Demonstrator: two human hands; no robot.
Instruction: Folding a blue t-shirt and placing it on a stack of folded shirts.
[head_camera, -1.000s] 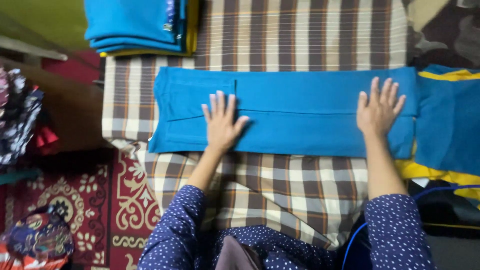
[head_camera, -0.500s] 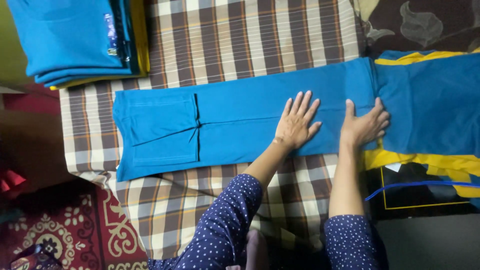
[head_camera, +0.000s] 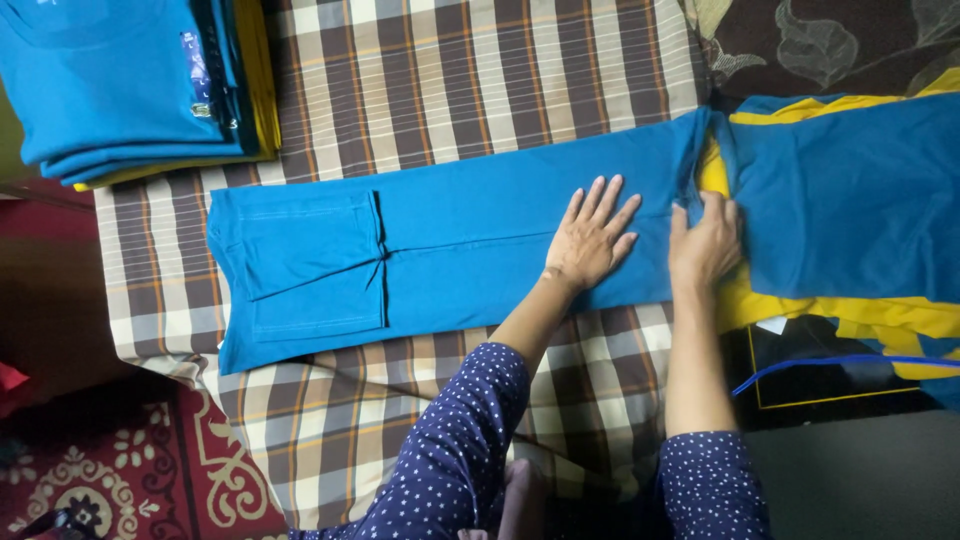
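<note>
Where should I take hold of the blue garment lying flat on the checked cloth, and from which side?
Probably its right end, from the right. The blue garment lies flat as a long strip; that end overhangs the checked cloth, so fingers can get under it. The right hand is already at that edge, while the left hand presses flat beside it. The left end is doubled and flush.

I'm seeing only two labels. A small tag (head_camera: 190, 52), a narrow upright rectangle in dark blue with pale print, is sitting on the top shirt of the folded pile (head_camera: 110, 80) at the upper left, close to that pile's right edge (a little silvery bit is showing just below it, too small to make out). A small white tag (head_camera: 771, 325) is peeking out under the yellow cloth (head_camera: 800, 305) at the right.
</note>
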